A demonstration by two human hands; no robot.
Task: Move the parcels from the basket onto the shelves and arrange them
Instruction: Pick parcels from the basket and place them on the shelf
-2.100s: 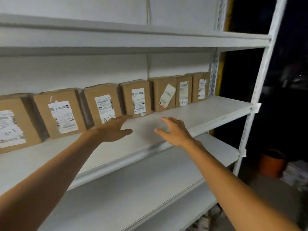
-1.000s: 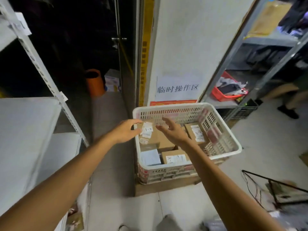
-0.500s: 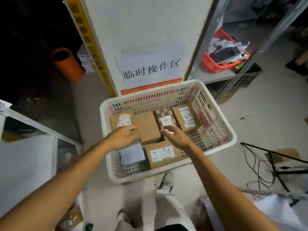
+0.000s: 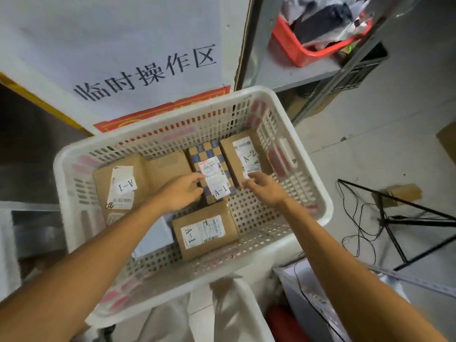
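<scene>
- L hand [image 4: 180,193], fingers [image 4: 200,178]: bent against left edge of checked parcel [image 4: 212,174] marked A-1; grip or mere touch, can't tell.
- R hand [image 4: 265,191]: fingers loosely spread, holding nothing, tips at near end of A-2 parcel [image 4: 246,156].
- Location: checked parcel lies in basket [image 4: 60,193], far middle, btwn big brown parcel [image 4: 121,186] on its left & A-2 parcel on its right.
- Risk: tight fit; one-sided lift may tilt it, drag the A-2 parcel, or slip.
- Risk: A-1/A-2 side by side; mix-up likely means wrong shelf spot.
</scene>
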